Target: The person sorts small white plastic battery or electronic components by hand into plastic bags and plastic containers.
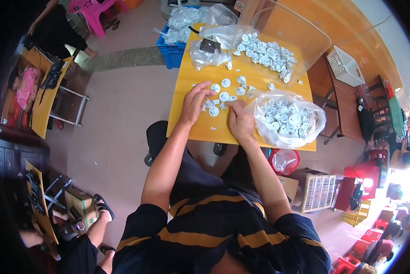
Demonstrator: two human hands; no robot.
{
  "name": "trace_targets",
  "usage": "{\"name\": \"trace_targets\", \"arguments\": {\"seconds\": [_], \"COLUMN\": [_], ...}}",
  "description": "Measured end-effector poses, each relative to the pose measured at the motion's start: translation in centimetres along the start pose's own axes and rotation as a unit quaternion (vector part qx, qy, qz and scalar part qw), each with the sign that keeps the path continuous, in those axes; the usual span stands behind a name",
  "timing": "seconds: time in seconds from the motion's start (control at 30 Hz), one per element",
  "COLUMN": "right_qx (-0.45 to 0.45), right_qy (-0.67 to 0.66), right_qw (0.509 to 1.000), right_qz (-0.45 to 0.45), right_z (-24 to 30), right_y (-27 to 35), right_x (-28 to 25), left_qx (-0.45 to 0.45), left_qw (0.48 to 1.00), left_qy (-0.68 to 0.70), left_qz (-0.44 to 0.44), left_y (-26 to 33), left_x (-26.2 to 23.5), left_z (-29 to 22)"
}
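Small white round plastic parts [213, 111] lie loosely on the yellow table [193, 130] between my hands. My left hand [195, 104] is open at the left of this group, its fingers stretched toward a round part [215, 88]. On the other side, my right hand [242, 121] has its fingers curled in, with the fingertips at the right edge of the group; whatever is in them is hidden. Right beside it sits a clear plastic bag [314, 129] full of the same parts. A larger heap of these parts [265, 54] covers the table's far right.
A transparent curved sheet [305, 25] stands around the far heap. A dark small box [210, 45] rests on a plastic bag at the far left. Beyond the table is a blue crate [172, 58] with bagged parts. A red bin [296, 160] stands below the near right edge.
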State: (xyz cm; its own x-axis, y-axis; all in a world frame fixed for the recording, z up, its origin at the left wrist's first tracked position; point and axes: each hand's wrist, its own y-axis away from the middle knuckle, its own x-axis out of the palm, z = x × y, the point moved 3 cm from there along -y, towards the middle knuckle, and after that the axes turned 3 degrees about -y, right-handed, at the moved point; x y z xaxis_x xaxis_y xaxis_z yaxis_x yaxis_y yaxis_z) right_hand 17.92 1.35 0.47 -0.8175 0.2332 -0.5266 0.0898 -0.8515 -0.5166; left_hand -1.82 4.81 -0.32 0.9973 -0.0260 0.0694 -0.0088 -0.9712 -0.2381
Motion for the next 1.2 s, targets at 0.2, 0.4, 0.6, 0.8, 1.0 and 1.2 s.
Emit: {"name": "trace_targets", "arguments": {"seconds": [0.2,0.4,0.6,0.8,1.0,1.2], "right_qx": [-0.013,-0.043,-0.032,-0.034,-0.018,-0.018], "right_qy": [-0.013,0.015,0.022,0.004,-0.067,-0.037], "right_qw": [0.999,0.998,0.999,0.999,0.998,0.997], "right_qz": [-0.032,-0.044,-0.005,0.010,-0.001,-0.069], "right_z": [-0.1,0.2,-0.2,0.6,0.4,-2.6], "right_y": [-0.5,-1.1,-0.8,-0.4,-0.1,-2.9], "right_x": [-0.4,-0.3,0.0,0.1,0.0,-1.1], "left_qx": [0.006,-0.009,-0.006,0.047,0.049,-0.003], "left_qw": [1.000,1.000,0.998,0.987,0.987,1.000], "left_qy": [-0.022,-0.015,-0.061,-0.150,-0.143,-0.022], "left_qz": [-0.005,-0.013,0.003,0.042,0.059,-0.014], "left_y": [-0.1,0.0,0.1,0.6,0.7,0.2], "left_x": [0.1,0.1,0.6,1.5,1.4,0.6], "left_z": [-0.3,-0.3,-0.1,-0.4,-0.3,0.6]}}
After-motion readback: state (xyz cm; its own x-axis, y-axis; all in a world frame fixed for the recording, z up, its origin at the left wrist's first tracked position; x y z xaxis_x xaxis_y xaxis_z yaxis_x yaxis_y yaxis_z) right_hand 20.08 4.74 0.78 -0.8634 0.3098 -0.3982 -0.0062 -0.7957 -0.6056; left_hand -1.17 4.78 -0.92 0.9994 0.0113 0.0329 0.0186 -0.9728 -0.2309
